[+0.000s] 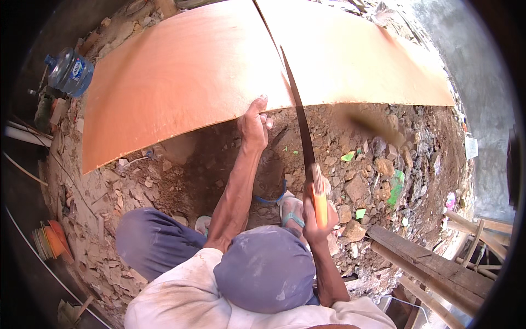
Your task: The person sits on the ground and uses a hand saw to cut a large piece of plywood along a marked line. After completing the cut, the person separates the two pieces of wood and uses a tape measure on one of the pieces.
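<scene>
A wide orange-brown plywood sheet (164, 82) spans the upper view, raised above the rubble at its near edge. A narrow dark cut runs through it from the far side toward that edge. My left hand (255, 125) grips the near edge just left of the cut, thumb on top and fingers curled beneath. In my right hand (320, 211) is the orange handle of a handsaw (304, 129). Its long dark blade points away from me, crossing the sheet's near edge in line with the cut, its tip showing above the surface.
Broken stones and soil (359, 189) cover the ground. A blue water jug (71, 72) lies beyond the sheet's left end. Timber beams (427, 263) lie at lower right, and an orange reel (55, 240) sits at left. My bent knee (263, 268) is between my arms; a grey wall stands right.
</scene>
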Demonstrator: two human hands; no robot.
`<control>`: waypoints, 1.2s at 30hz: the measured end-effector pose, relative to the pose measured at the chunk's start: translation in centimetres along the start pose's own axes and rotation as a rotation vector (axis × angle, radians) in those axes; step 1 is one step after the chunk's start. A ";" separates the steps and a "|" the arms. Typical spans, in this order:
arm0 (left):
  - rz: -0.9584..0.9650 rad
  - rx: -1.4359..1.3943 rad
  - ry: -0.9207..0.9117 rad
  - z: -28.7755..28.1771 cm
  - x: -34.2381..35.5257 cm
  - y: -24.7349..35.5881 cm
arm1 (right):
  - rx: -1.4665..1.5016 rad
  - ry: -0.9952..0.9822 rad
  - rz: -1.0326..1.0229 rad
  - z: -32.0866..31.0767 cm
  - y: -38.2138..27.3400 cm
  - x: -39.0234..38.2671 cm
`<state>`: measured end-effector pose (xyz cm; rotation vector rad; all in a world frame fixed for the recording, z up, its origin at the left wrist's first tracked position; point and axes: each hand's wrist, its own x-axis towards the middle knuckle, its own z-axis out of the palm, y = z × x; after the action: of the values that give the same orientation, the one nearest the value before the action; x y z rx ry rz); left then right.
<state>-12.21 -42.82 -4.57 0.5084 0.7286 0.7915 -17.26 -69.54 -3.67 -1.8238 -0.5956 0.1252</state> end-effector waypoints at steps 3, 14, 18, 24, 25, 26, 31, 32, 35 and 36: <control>0.004 0.066 0.014 0.0 -0.7 -0.6 | -0.090 -0.002 -0.015 3.5 -2.8 11.0; -0.009 0.009 -0.084 -0.3 -0.4 -0.6 | -0.169 0.073 -0.238 3.6 -0.7 9.3; -0.041 0.079 -0.060 -1.7 1.5 -0.1 | -0.017 0.013 0.015 3.6 -1.3 9.4; -0.037 -0.019 -0.089 -2.0 0.2 -1.9 | -0.278 0.081 -0.284 1.6 -0.2 4.8; -0.061 0.019 -0.081 -1.9 0.4 -1.6 | -0.122 0.032 -0.062 3.5 0.0 8.9; -0.072 0.054 -0.075 -1.5 1.2 -0.8 | 0.003 0.014 0.055 4.6 -1.7 12.1; -0.085 0.026 -0.044 -0.6 0.8 0.1 | -0.020 0.008 -0.044 0.6 0.9 2.4; -0.059 0.011 -0.040 -0.8 0.9 -0.1 | 0.075 -0.024 0.093 -1.1 0.5 -0.5; -0.044 0.033 -0.041 1.2 -0.5 0.2 | -0.260 0.073 -0.258 0.8 1.2 4.7; -0.037 0.077 -0.024 1.9 -1.2 0.7 | 0.015 0.046 0.004 2.4 1.1 8.4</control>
<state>-11.69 -43.62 -2.35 0.5710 0.7465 0.7236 -10.50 -63.84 -3.72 -1.8086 -0.5580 0.0899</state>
